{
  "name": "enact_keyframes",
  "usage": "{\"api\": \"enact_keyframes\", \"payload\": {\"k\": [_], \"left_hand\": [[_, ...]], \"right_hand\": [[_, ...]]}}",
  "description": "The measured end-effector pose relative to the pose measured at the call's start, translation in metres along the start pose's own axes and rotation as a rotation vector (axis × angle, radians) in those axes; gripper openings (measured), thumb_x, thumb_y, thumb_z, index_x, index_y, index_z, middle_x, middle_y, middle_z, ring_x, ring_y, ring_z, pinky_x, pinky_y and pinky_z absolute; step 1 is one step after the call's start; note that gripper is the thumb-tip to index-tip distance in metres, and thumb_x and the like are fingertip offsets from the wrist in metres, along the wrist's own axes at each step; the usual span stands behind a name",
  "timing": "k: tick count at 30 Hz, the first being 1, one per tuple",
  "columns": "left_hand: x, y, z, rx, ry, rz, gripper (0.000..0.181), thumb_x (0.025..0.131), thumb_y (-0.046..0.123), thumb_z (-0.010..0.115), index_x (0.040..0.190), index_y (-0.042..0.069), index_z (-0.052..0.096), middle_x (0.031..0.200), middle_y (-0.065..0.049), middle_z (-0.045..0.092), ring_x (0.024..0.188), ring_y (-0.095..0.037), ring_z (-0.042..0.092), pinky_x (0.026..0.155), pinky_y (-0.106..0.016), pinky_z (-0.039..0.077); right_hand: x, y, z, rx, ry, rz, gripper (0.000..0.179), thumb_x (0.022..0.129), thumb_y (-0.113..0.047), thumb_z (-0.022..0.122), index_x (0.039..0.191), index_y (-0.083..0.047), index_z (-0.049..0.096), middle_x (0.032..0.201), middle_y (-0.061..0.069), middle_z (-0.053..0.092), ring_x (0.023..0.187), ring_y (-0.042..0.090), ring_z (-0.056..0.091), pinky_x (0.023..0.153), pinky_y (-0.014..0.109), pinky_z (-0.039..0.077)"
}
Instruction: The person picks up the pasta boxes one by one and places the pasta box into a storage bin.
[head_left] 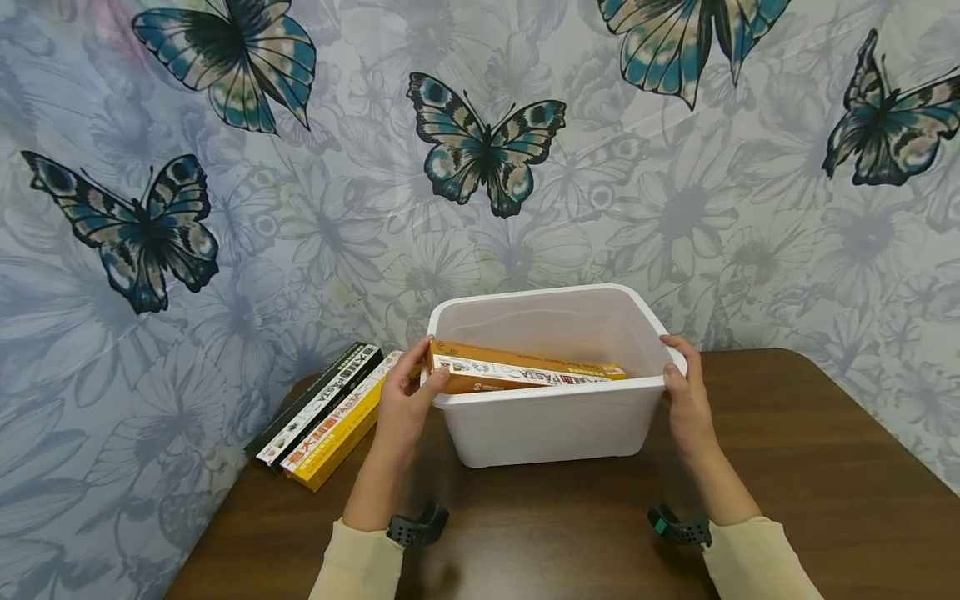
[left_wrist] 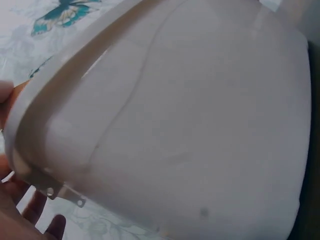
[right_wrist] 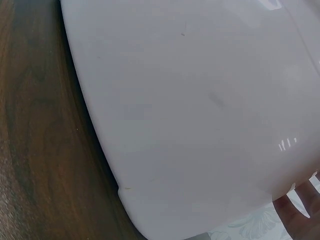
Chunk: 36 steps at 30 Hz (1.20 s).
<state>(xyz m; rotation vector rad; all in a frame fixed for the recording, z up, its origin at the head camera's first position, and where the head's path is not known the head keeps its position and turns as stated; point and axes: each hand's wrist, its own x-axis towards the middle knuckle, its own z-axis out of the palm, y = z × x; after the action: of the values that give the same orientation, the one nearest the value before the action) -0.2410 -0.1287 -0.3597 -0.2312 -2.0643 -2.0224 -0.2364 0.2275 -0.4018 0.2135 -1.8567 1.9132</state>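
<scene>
A white plastic bin (head_left: 551,429) stands on the brown table, its rim held at both short ends. My left hand (head_left: 403,404) grips the left end, thumb over the rim and fingers at the outside. On the opposite end, my right hand (head_left: 686,396) holds the rim with its thumb on top. Inside the bin, a long orange pasta box (head_left: 517,367) lies slanted along the front wall, its left end raised near my left thumb. The left wrist view shows the bin's side (left_wrist: 200,110) with fingers (left_wrist: 35,207) under the rim. Fingertips (right_wrist: 295,215) appear low in the right wrist view.
To the left, a black pasta box (head_left: 322,400) and a yellow pasta box (head_left: 341,425) lie side by side near the table's left edge. A butterfly-patterned wall covering (head_left: 337,192) rises right behind the table (head_left: 555,533). Each wrist wears a dark band (head_left: 420,527).
</scene>
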Motion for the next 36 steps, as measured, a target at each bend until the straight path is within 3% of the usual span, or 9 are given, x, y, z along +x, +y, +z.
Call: {"api": "enact_keyframes", "payload": {"k": [3,8,16,23,32,36], "left_hand": [[0.000,-0.005,0.004,0.046,-0.021,0.017,0.060,0.092,0.024,0.067,0.149,0.019,0.047,0.155,-0.003,0.041,0.146,-0.020,0.031,0.122,-0.045,0.026],[-0.001,-0.009,0.010,0.115,0.001,0.019,0.061,0.093,0.032,0.066,0.150,0.021,0.046,0.156,-0.003,0.036,0.149,-0.023,0.023,0.124,-0.053,0.019],[-0.001,-0.007,0.014,0.122,0.018,0.013,0.062,0.092,0.033,0.066,0.149,0.021,0.046,0.154,-0.002,0.040,0.148,-0.024,0.027,0.122,-0.057,0.020],[-0.001,-0.011,0.015,0.158,0.028,0.122,0.049,0.094,0.020,0.064,0.142,0.020,0.055,0.141,-0.004,0.053,0.144,-0.023,0.033,0.121,-0.055,0.022],[-0.001,-0.016,0.014,0.147,0.023,0.111,0.044,0.096,0.028,0.063,0.139,0.026,0.056,0.147,0.000,0.048,0.144,-0.021,0.034,0.120,-0.059,0.022],[-0.002,-0.018,0.012,0.164,0.012,0.140,0.044,0.096,0.029,0.062,0.140,0.025,0.056,0.150,-0.001,0.045,0.145,-0.023,0.034,0.119,-0.060,0.024]], "right_hand": [[0.000,0.000,0.000,-0.002,-0.003,0.001,0.048,0.102,-0.026,0.034,0.149,-0.016,0.035,0.139,-0.008,0.039,0.122,0.014,0.040,0.091,0.032,0.032],[0.000,0.000,0.000,-0.002,0.000,0.003,0.048,0.102,-0.026,0.034,0.149,-0.017,0.035,0.140,-0.008,0.038,0.123,0.015,0.040,0.093,0.032,0.032],[0.002,0.000,0.000,0.003,0.006,-0.009,0.048,0.102,-0.026,0.034,0.149,-0.017,0.036,0.139,-0.007,0.039,0.122,0.014,0.040,0.092,0.033,0.032],[0.001,0.002,-0.001,0.000,0.004,-0.017,0.048,0.102,-0.026,0.034,0.149,-0.016,0.035,0.138,-0.006,0.041,0.122,0.014,0.041,0.091,0.033,0.032],[0.001,0.002,-0.001,-0.018,0.002,-0.026,0.048,0.102,-0.025,0.034,0.149,-0.016,0.036,0.138,-0.005,0.042,0.121,0.014,0.042,0.090,0.026,0.036],[0.001,0.002,-0.001,-0.027,0.004,-0.025,0.047,0.102,-0.025,0.034,0.149,-0.016,0.036,0.138,-0.006,0.042,0.121,0.014,0.042,0.091,0.028,0.035]]}}
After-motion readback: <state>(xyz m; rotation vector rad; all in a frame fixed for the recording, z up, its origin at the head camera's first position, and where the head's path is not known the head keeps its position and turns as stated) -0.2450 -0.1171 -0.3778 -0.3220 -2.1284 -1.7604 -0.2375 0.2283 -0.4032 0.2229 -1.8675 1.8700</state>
